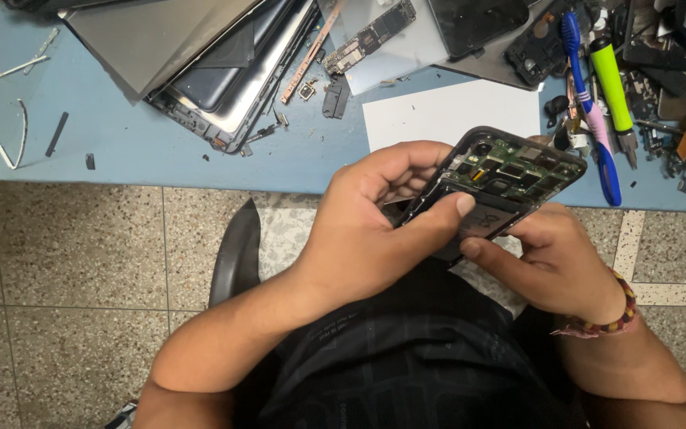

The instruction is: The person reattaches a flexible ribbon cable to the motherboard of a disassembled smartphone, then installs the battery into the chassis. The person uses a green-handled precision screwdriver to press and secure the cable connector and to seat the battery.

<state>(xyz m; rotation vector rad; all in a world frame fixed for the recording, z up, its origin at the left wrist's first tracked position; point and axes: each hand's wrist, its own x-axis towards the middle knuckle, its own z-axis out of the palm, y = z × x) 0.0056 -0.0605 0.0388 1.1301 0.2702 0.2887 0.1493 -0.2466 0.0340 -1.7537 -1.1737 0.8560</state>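
The left hand [375, 230] clamps the opened phone [506, 179] by its lower edge, thumb pressed on the dark plate; the right hand [553, 262] cups it from below, fingers closed on the frame. Held above the lap, just off the blue tabletop [144, 143], it looks light, stiff and fragile: its exposed circuit board suggests gripping by the rim.

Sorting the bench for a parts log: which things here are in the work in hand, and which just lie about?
In hand:
opened phone
left hand
right hand

Lying about:
blue screwdriver
green screwdriver
loose circuit board
white sheet
dismantled tablet
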